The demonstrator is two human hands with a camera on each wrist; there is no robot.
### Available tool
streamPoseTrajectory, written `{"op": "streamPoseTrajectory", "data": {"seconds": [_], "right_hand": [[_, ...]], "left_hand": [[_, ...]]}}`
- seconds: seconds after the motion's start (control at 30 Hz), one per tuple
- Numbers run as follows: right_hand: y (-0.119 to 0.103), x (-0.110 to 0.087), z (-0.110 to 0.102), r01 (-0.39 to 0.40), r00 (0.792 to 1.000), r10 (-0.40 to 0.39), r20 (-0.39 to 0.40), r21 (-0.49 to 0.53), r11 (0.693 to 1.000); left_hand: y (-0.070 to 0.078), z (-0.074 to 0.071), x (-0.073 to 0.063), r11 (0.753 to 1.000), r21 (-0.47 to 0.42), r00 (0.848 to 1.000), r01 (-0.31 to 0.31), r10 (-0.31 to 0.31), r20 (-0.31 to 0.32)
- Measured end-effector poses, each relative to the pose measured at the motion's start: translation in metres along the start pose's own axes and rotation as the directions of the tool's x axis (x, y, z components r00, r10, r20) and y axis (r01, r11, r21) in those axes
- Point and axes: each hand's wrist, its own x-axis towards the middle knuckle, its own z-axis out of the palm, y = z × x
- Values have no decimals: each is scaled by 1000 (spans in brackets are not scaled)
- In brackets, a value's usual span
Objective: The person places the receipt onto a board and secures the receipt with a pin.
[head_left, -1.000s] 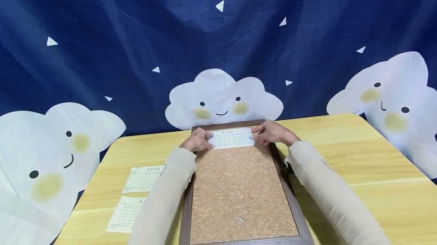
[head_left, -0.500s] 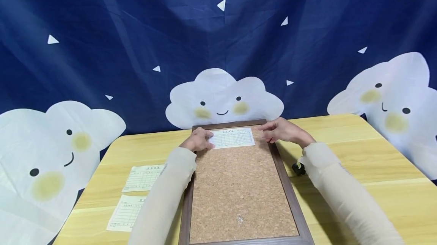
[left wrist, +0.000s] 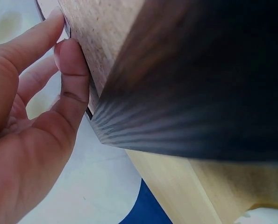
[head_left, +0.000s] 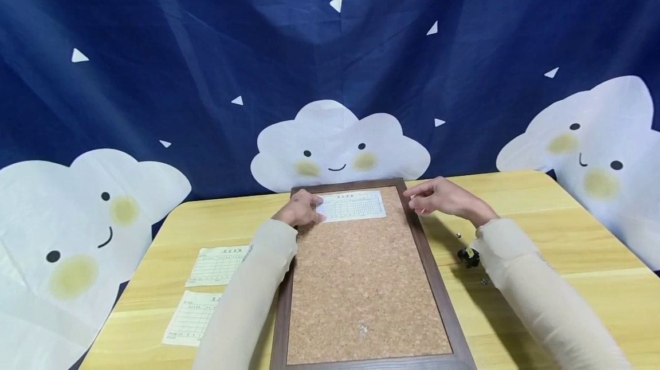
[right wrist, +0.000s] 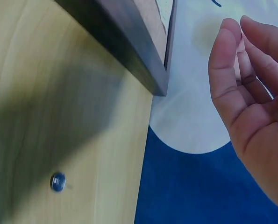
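Note:
A white printed form lies across the top of a brown-framed cork board. My left hand rests at the board's upper left, its thumb and fingertips touching the form's left end. Close up in the left wrist view, the left hand's thumb lies along the board's edge. My right hand hovers just off the frame's upper right side, apart from the form. Its thumb and forefinger tips come close together, and no held thing can be made out between them in the right wrist view.
Two more printed forms, one upper and one lower, lie left of the board, partly behind the left sleeve. A small black object sits right of it, near a shiny stud. A cloud-patterned blue curtain hangs behind.
My right hand has drawn away from the form's right end, moving right past the frame. The black object and shiny stud are now uncovered. The left hand stays on the form.

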Motion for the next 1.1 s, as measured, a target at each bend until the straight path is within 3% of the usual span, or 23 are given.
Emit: {"op": "streamPoseTrajectory", "data": {"seconds": [0.7,1.1], "right_hand": [[28,-33,-27,-81,997,81,-19,16,997],[41,-46,-37,-107,994,107,-7,-11,994]], "left_hand": [[1,0,2,998,-47,999,48,-48,7],[0,-1,-1,999,-44,999,30,-30,15]]}}
